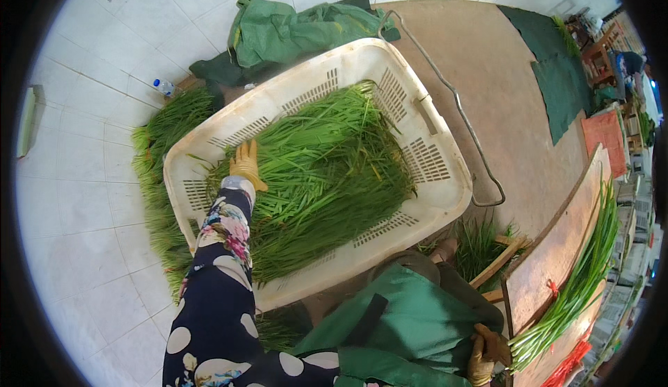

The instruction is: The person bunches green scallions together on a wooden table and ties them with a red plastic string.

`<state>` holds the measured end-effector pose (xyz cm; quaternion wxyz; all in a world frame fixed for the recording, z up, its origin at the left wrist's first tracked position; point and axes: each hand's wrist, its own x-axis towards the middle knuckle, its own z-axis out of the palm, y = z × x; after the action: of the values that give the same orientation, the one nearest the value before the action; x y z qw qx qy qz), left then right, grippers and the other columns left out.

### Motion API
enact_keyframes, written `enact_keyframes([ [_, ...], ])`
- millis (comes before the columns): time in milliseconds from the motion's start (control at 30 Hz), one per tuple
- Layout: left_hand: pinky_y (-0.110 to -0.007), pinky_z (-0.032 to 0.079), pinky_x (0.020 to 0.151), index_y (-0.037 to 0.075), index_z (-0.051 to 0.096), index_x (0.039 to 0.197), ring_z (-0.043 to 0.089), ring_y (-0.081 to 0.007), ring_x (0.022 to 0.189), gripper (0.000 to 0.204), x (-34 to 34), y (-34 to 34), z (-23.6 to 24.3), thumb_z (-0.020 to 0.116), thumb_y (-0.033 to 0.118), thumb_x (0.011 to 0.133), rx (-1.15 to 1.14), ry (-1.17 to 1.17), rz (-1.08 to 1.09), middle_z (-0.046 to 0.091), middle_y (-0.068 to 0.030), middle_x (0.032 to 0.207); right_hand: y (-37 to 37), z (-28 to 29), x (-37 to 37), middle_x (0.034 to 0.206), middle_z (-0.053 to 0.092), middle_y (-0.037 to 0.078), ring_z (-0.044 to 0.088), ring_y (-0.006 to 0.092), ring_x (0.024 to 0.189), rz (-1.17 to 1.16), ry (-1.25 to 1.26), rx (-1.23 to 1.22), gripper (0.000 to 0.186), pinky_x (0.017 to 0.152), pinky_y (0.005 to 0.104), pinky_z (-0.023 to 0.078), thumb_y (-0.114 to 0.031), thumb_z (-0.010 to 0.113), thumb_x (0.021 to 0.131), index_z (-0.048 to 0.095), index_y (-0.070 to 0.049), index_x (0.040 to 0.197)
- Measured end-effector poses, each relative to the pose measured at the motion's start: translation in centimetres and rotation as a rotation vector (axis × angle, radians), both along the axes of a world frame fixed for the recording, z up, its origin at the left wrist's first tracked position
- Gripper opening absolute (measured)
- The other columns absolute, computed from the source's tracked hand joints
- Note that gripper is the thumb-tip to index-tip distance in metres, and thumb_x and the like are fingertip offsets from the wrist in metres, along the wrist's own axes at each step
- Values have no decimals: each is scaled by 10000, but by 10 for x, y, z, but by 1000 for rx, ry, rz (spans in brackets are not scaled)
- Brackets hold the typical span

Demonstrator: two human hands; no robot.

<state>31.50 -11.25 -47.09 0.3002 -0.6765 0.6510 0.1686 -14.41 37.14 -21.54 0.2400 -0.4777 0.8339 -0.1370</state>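
A large white plastic basket [321, 298] with slotted sides holds a thick heap of long, thin green chives [327, 178]. My left hand [246, 166], in a yellowish glove, rests on the heap near the basket's left wall, fingers stretched out over the leaves. At the lower right, my gloved right hand [485, 356] hangs beside my green apron [396, 324], fingers apart and nothing visible in them. Close to it, the pale stem ends of a chive bundle [577, 289] tied with red lie on a wooden board [553, 248].
More chives [163, 192] line the white tiled wall left of the basket. Behind it lies a crumpled green sack [292, 32]. A bent metal rod [452, 95] stands along the basket's right side. A small bottle [163, 86] sits at the far left, and dark green cloth [560, 95] covers floor at right.
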Motion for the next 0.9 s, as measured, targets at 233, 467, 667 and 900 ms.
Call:
enact_keyframes([
  [233,-544,151,1252,127,-48,1629,97,-305,1570,1491,4,-21,-6,957,480,585,38,113,-9,87,-136,1700,-25,1,0,1106,695,167,642,376,1010,26,55,90,259,897,478,510,-210,557,1025,678,-111,1231],
  [467,-466,251,1228,60,394,1493,547,-356,1307,996,-16,-21,-7,861,412,686,43,51,-132,582,-212,1394,-28,3,3,1060,707,180,655,387,955,-39,44,142,265,882,483,518,-252,556,1023,683,-128,1221],
  [667,-419,538,968,34,654,1266,646,-349,1172,752,-23,21,9,828,452,665,106,146,-197,675,-230,1245,-9,-27,-2,1024,671,136,625,246,863,-92,-10,-64,215,794,371,505,-133,552,1025,670,-45,1181],
  [900,-370,496,951,-9,595,1367,619,-267,1148,781,37,48,67,807,457,777,868,780,159,628,-161,1350,-40,-1,16,959,667,110,646,186,814,-147,-208,-142,187,732,318,519,-93,580,1010,696,-5,1128],
])
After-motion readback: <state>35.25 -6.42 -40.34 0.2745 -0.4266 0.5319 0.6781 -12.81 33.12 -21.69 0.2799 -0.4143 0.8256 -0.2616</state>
